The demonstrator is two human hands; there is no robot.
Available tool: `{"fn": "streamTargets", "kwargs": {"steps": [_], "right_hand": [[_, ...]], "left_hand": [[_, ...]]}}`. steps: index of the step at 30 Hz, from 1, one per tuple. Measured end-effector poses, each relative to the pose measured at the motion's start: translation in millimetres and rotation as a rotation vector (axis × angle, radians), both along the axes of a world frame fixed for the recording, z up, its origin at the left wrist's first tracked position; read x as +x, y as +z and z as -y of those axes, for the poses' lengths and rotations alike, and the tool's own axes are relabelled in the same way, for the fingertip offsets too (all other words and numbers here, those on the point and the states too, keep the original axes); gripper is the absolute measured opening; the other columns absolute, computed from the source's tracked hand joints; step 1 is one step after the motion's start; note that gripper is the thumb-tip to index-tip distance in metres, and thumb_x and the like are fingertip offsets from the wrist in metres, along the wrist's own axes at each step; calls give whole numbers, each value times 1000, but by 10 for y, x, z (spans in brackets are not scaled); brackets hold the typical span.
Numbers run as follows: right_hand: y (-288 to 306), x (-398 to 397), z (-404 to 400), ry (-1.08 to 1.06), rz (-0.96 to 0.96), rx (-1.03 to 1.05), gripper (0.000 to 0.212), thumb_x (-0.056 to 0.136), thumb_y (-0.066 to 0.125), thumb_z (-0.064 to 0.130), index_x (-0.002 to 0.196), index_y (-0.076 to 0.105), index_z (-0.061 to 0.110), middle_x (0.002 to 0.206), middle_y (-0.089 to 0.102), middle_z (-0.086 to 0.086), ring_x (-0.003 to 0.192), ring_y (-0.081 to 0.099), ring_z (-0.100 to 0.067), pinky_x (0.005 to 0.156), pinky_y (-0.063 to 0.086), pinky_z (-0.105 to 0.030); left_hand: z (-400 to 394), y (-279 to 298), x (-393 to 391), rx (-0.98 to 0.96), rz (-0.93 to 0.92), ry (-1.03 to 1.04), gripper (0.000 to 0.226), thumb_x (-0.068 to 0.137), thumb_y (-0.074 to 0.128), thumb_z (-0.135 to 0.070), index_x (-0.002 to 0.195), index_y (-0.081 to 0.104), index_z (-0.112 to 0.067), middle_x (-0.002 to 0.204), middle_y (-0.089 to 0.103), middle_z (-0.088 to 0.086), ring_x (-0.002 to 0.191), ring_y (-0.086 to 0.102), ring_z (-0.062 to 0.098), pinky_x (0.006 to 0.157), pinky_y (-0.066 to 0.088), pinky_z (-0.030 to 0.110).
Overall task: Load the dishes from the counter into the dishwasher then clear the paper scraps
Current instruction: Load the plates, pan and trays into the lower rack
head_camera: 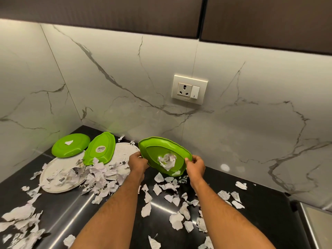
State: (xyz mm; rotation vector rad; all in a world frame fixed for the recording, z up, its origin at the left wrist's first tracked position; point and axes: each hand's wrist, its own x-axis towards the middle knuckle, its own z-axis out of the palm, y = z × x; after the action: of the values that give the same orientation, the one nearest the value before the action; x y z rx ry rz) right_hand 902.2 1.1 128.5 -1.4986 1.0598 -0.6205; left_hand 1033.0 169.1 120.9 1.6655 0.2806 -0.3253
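Your left hand point(137, 161) and right hand point(195, 164) grip a tilted green plate point(161, 150) by its opposite edges (paper stuck, seemingly, to it). Paper scraps point(100, 178) litter the counter point(115, 209) below.

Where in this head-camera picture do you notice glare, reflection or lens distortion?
Head view: bright streaks of glare run across the glossy black counter; a round light spot and a faint green reflection of the plates show on the marble wall; the wide lens bends the cabinets along the top; the paper scraps at the lower left look smeared.
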Motion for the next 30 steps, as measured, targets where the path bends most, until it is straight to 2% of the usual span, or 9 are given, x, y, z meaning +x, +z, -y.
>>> {"fn": "streamTargets", "kwargs": {"steps": [4,8,11,14,19,21,24,28,30], "right_hand": [[85,-88,-57,79,22,-121,21,86,79,12,97,66,24,103,70,-5,93,68,-21,85,60,-42],[205,-254,-130,122,71,-201,24,88,77,8,96,62,26,105,67,-5,96,66,-19,82,60,-34],[284,-397,-203,128,119,-227,20,90,75,9,99,62,22,102,68,-4,95,66,-17,74,54,-21],[332,-559,-318,122,127,-252,19,91,75,11,100,62,22,101,67,-2,94,66,-16,76,55,-24],[387,-953,-570,108,115,-297,20,91,75,11,106,63,17,104,67,-5,95,64,-18,77,52,-21],[395,-1156,-710,81,103,-312,22,89,76,11,107,64,16,106,67,-6,97,64,-20,84,54,-29],[376,-1484,-966,38,90,-342,22,87,77,11,104,65,16,101,68,-5,94,64,-20,82,54,-30],[330,-2013,-1382,-34,52,-342,22,87,78,8,106,68,10,96,66,-1,90,61,-17,66,42,-8],[292,-2188,-1463,-40,53,-347,22,84,79,6,104,70,7,88,64,4,86,61,-18,71,46,-15]], "left_hand": [[-85,121,-90,129,92,-2,34,73,51,11,84,62,-19,91,71,17,85,68,37,75,61,51],[-170,243,-200,129,169,-68,27,82,49,-6,101,67,-15,98,72,13,93,65,36,86,56,47],[-228,-39,-70,81,217,-109,25,85,45,-33,98,64,-22,98,70,11,94,66,35,85,56,54],[-315,-228,-41,4,175,-99,47,79,39,-63,92,63,-24,104,69,8,99,66,32,87,57,57],[-622,446,-867,-22,204,-89,34,102,50,-39,104,66,-10,106,68,13,98,64,31,87,57,46],[-786,463,-1044,17,251,-73,23,100,57,-27,110,66,-9,106,69,14,97,64,31,88,55,44],[-1057,375,-1267,-8,301,-115,35,93,65,-18,127,58,-19,105,68,12,97,67,32,87,57,49],[-1490,100,-1591,52,367,-238,26,85,66,-29,108,62,-40,92,71,8,85,70,29,76,61,52],[-1604,-75,-1652,98,359,-227,19,80,64,-31,99,68,-36,85,73,6,80,71,28,75,61,54]]}}
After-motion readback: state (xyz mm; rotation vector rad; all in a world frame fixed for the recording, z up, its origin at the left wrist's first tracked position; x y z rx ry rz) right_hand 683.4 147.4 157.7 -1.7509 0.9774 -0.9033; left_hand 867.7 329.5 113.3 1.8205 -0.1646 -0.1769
